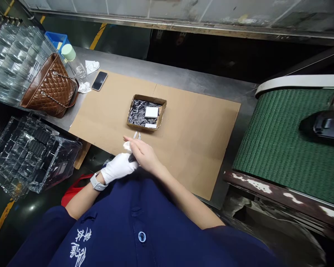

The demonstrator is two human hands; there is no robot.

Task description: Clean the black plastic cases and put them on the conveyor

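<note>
Okay, head view: gloved left hand and bare right hand meet at a small dark piece; fingers overlap, can't tell the grip. Light, steady pressure probably suits. Cardboard box of black parts: twelve o'clock, pale pointed tips in between. Smartphone at eleven, quilted handbag ten, green conveyor belt three.

the gloved left hand and bare right hand touch, the right laid partly over the left with its extended fingers angled forward and to the left. the left forearm and right forearm slant inward; how far the left fingers curl is hidden.
</note>
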